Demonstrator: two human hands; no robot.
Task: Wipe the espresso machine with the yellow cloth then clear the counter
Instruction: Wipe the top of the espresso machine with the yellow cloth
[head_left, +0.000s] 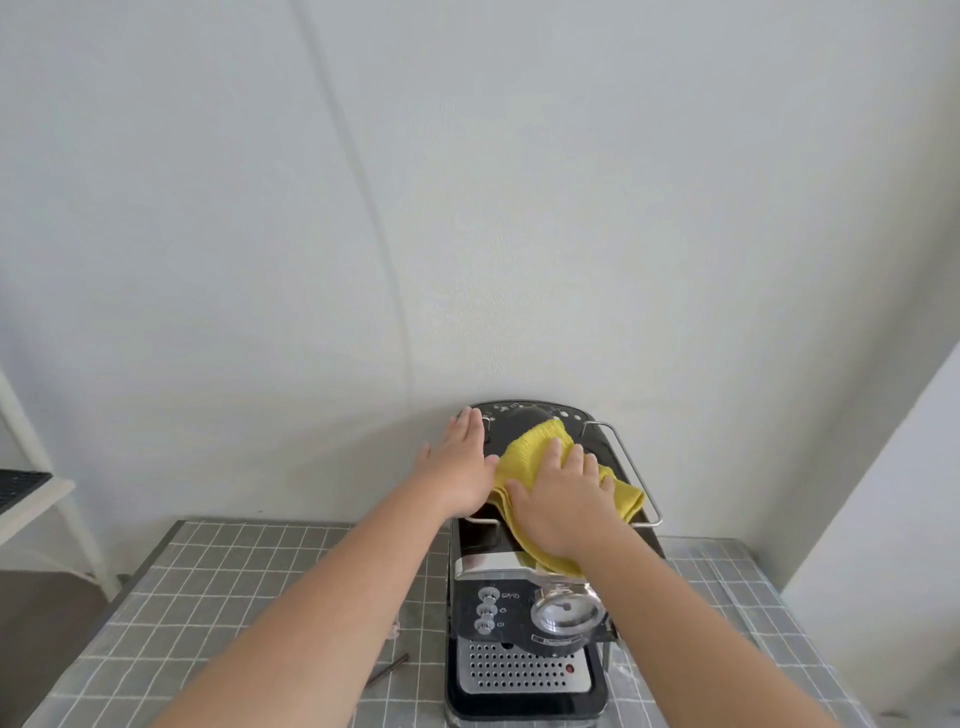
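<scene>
A black and chrome espresso machine (524, 639) stands on the counter against the wall, its round gauge and three knobs facing me. The yellow cloth (530, 452) lies crumpled on the machine's top plate, inside the metal rail. My right hand (563, 499) presses flat on the cloth, fingers spread over it. My left hand (465, 460) rests flat on the top's left edge, fingers together, holding nothing. Both forearms reach in from the bottom of the view.
The counter wears a grey grid-patterned cover (223, 597). A thin dark stick-like item (387, 670) lies left of the machine's base, partly under my left arm. A white shelf frame (47, 499) stands at the left, and a white wall corner (883, 519) rises at the right.
</scene>
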